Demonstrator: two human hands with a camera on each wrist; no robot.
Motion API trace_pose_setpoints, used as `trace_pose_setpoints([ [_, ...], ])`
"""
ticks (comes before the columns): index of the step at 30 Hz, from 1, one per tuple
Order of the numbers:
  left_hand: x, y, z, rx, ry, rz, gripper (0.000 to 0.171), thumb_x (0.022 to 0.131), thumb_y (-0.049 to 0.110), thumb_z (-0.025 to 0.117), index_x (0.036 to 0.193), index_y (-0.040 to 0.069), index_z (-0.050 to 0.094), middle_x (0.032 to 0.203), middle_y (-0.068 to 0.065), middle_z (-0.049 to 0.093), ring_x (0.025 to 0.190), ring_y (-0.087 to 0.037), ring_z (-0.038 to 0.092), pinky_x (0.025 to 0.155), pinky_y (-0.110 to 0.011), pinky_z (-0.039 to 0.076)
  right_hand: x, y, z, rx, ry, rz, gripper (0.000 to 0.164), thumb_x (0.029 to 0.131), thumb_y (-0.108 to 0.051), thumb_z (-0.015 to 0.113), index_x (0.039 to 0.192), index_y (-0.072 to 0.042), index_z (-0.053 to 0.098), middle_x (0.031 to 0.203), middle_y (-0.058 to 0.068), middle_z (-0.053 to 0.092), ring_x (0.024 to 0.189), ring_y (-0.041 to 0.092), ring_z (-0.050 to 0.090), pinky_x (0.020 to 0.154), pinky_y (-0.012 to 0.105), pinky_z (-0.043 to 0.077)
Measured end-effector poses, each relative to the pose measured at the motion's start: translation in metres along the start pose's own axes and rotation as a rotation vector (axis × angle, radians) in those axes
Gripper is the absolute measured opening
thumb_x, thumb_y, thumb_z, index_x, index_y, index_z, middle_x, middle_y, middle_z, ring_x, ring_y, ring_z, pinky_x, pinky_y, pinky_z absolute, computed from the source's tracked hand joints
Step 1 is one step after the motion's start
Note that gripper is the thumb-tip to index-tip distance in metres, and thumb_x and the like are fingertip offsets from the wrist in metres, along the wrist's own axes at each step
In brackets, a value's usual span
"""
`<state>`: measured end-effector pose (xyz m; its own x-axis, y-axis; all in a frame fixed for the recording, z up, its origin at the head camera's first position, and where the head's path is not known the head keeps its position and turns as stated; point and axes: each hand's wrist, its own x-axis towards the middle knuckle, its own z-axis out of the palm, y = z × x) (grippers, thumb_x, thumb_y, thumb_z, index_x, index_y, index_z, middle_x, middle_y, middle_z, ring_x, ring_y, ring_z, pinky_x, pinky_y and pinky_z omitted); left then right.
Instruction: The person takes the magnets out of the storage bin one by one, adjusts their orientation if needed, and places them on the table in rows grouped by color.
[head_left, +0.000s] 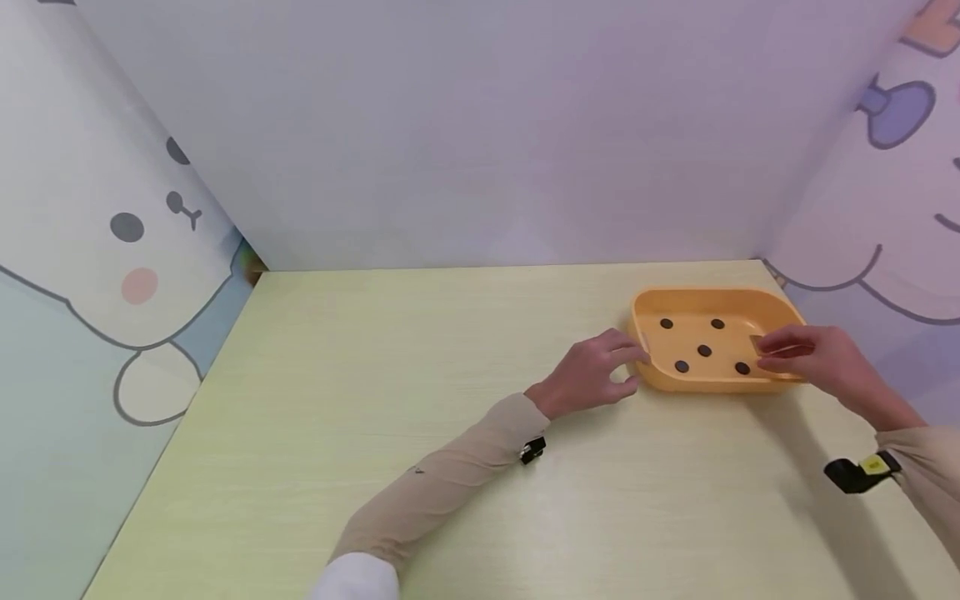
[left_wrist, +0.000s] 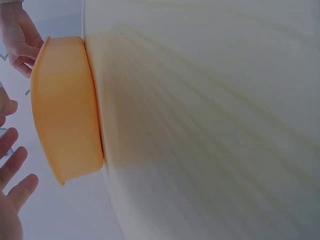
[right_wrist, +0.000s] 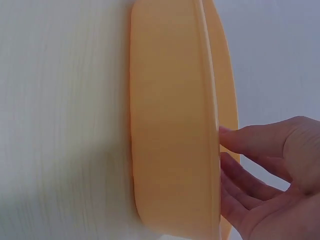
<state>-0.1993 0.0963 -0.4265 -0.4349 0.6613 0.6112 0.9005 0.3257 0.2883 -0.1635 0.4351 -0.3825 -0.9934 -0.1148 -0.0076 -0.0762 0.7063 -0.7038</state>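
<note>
An orange tray [head_left: 716, 386] with a raised rim holds several small dark discs [head_left: 704, 351] spread over its floor. Just beside its left rim is my left hand [head_left: 588, 372], fingers loosely bent and spread, nothing between them; the left wrist view shows those spread fingers [left_wrist: 22, 192] next to the tray's side wall [left_wrist: 67, 110]. My right hand [head_left: 828, 367] reaches over the right end, fingers and thumb down into the tray. Its fingertips go behind the near wall [right_wrist: 172, 120] in the right wrist view. A small brownish patch [head_left: 756, 343] shows by them; whether they pinch anything is unclear.
The tray stands on a pale yellow-green table [head_left: 375, 358], towards the far right corner. A plain pale wall [head_left: 480, 133] rises behind the table. Side panels with cartoon figures [head_left: 142, 250] border it left and right.
</note>
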Motion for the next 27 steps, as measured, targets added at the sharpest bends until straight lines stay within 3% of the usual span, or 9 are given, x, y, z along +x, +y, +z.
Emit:
trace_pose_setpoints([
  [6, 0.007, -0.002, 0.01, 0.004, -0.026, 0.038, 0.018, 0.081, 0.016, 0.069, 0.099, 0.012, 0.07, 0.106, 0.0, 0.063, 0.101, -0.009, 0.056, 0.077, -0.01, 0.04, 0.013, 0.009, -0.003, -0.085, -0.081, 0.04, 0.039, 0.078, -0.011, 0.078, 0.107, 0.012, 0.063, 0.088, 0.006, 0.068, 0.071, -0.001, 0.06, 0.059, 0.023, 0.051],
  [13, 0.014, 0.001, 0.016, 0.009, -0.123, 0.073, 0.017, 0.084, 0.02, 0.064, 0.099, 0.014, 0.07, 0.11, 0.003, 0.062, 0.104, -0.009, 0.052, 0.08, -0.01, 0.039, 0.028, 0.015, -0.003, -0.144, -0.163, 0.107, 0.034, 0.078, -0.006, 0.075, 0.104, 0.013, 0.063, 0.094, 0.022, 0.066, 0.07, 0.004, 0.059, 0.06, 0.026, 0.052],
  [19, 0.02, 0.001, 0.018, 0.033, -0.161, 0.051, 0.012, 0.084, 0.019, 0.065, 0.094, 0.016, 0.071, 0.106, 0.005, 0.061, 0.101, -0.008, 0.052, 0.075, -0.009, 0.039, 0.041, 0.015, 0.001, -0.139, -0.261, 0.164, 0.028, 0.081, -0.006, 0.071, 0.101, 0.011, 0.064, 0.09, 0.016, 0.066, 0.073, 0.018, 0.06, 0.061, 0.029, 0.052],
  [27, 0.027, -0.002, 0.023, 0.088, -0.183, -0.021, 0.006, 0.086, 0.02, 0.064, 0.088, 0.021, 0.069, 0.099, 0.01, 0.061, 0.097, -0.006, 0.049, 0.075, -0.009, 0.038, 0.046, 0.02, 0.013, -0.204, -0.256, 0.156, 0.039, 0.073, -0.025, 0.082, 0.095, 0.005, 0.069, 0.082, 0.004, 0.065, 0.072, 0.02, 0.055, 0.058, 0.028, 0.048],
])
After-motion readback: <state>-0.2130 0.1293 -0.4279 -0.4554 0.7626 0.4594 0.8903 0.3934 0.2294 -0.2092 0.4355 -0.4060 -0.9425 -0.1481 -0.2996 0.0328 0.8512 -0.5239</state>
